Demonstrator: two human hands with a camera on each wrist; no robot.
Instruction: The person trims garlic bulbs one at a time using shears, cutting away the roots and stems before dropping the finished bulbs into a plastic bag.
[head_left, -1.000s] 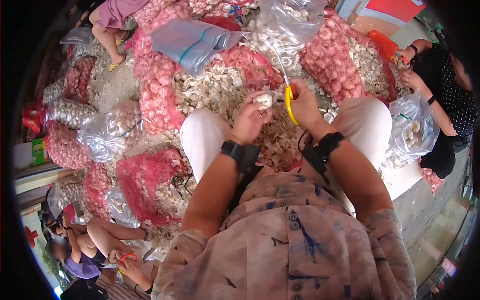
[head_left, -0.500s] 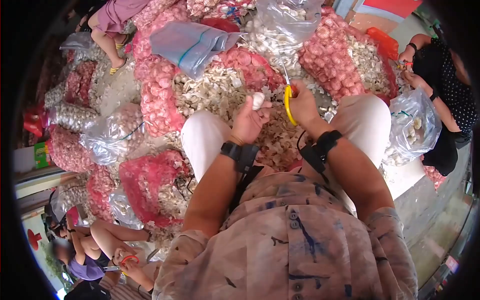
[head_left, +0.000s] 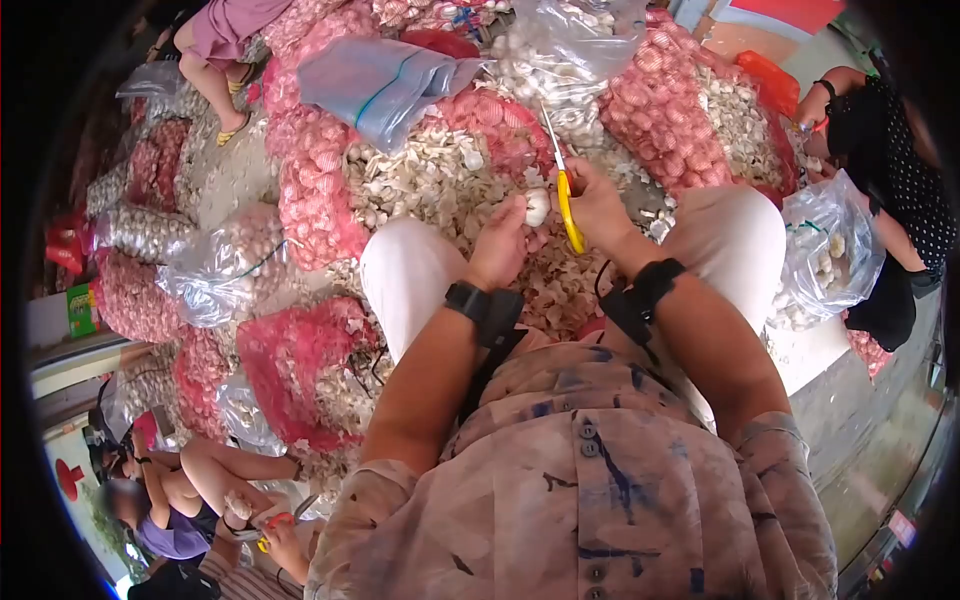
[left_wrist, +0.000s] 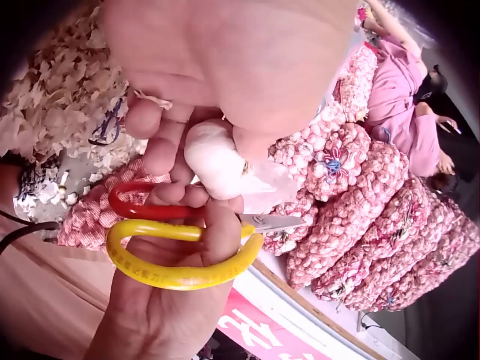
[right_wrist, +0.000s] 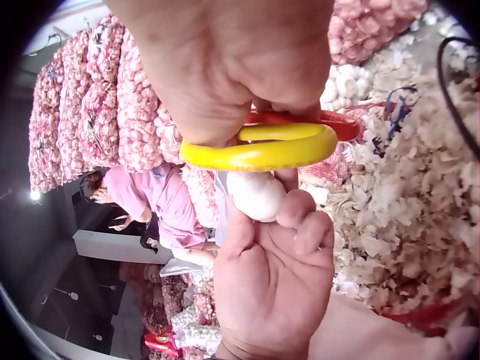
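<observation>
Right now both my forearms reach forward from my sides and angle in toward each other, so my hands meet ahead of me, between my raised knees. A dark band circles my left wrist, and another sits on the right. My left hand is clamped on a garlic bulb, thumb on one side and curled fingers on the other; the right wrist view shows that palm turned toward the camera, with the bulb held up at the fingertips. My right hand is closed around the scissors, fingers bent about the yellow and red handles, and the back of the hand shows from above. The blades point forward, away from me, leaning slightly left past the bulb. The bulb sits just beside the yellow handle; whether it touches the scissors or my right fingers, I can't tell. Under my wrists spreads a litter of dry garlic skins, running on past my left knee. Beyond my hands lie a pink mesh sack of garlic, to the right, and a folded plastic sheet, to the left.
</observation>
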